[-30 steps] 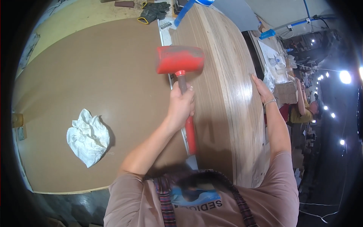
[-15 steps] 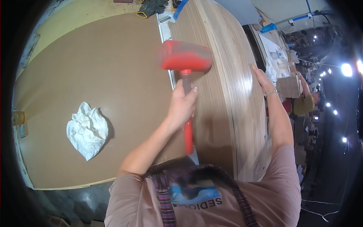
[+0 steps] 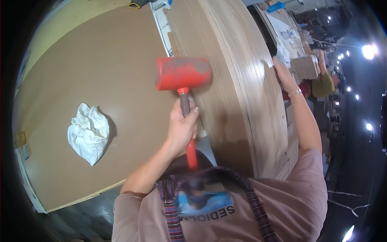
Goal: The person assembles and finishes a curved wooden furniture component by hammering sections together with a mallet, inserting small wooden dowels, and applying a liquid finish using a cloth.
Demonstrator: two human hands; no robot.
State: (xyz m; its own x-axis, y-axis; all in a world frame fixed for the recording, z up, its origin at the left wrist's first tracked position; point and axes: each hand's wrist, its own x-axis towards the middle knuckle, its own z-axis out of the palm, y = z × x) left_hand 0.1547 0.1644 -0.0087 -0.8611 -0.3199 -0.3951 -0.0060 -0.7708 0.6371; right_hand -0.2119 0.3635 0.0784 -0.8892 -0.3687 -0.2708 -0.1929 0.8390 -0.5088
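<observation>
My left hand (image 3: 182,126) is wrapped round the grip of a red mallet (image 3: 183,74) with a large, scuffed cylindrical head. The mallet's head is above the line between a brown board and a wood-grain panel; a gap under it cannot be judged exactly. The wood-grain panel (image 3: 258,117) has a glossy, pale striped face on its right side and a flatter brown band on its left. My right hand (image 3: 285,76) lies along the panel's right edge, fingers stretched out, holding nothing. Part of that hand is hidden behind the edge.
A crumpled white cloth (image 3: 88,133) lies on the wide brown board (image 3: 133,52) at left. A dark glove (image 3: 137,4) shows at the top. Beyond the panel, another person (image 3: 322,84) handles a brown box-like block (image 3: 305,67) beside a cluttered bench.
The mallet and my left hand have come nearer to me and slightly left in view. The view has shifted; my right hand stays at the panel's edge.
</observation>
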